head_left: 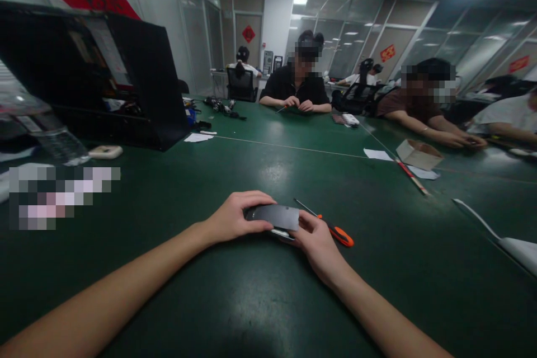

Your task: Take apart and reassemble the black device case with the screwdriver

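Between both hands is a dark grey, flat device with a rounded left end (274, 217), held just above the green table. My left hand (241, 215) is closed on its left end, thumb along the near edge and fingers over the far edge. My right hand (314, 238) grips the right end, with its fingertips partly hidden behind it. A pale, shiny piece (283, 234) shows under the device's near edge; whether it belongs to the device I cannot tell. Beside my right hand, a screwdriver (343, 236) with an orange and black handle lies on the table.
A large black open box (163, 89) stands at the left, near a clear plastic bottle (54, 128). To the right are a small cardboard box (419, 155), a red stick (411, 176) and a white cable (478, 215). Several people sit around the green table (260, 302) and beyond.
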